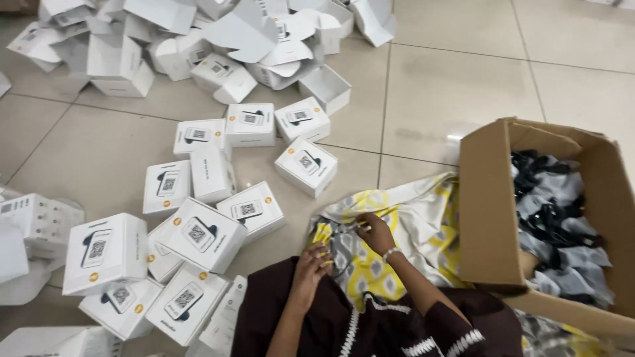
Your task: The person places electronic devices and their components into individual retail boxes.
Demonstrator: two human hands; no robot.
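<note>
On the left, sealed white boxes lie scattered; open ones pile up behind. At centre, left hand rests on patterned cloth, right hand pinches something thin, perhaps a cable. Rightward, a cardboard carton holds bagged cables.

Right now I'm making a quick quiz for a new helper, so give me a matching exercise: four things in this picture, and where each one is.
Things:
1. cardboard box
2. yellow and grey cloth
3. closed white boxes
4. open empty white boxes

Places:
A. heaped at the top left of the floor
B. standing at the right, with black and grey items inside
C. under the person's hands
D. scattered on the tiles left of the person

Pairs: 1-B, 2-C, 3-D, 4-A
</note>
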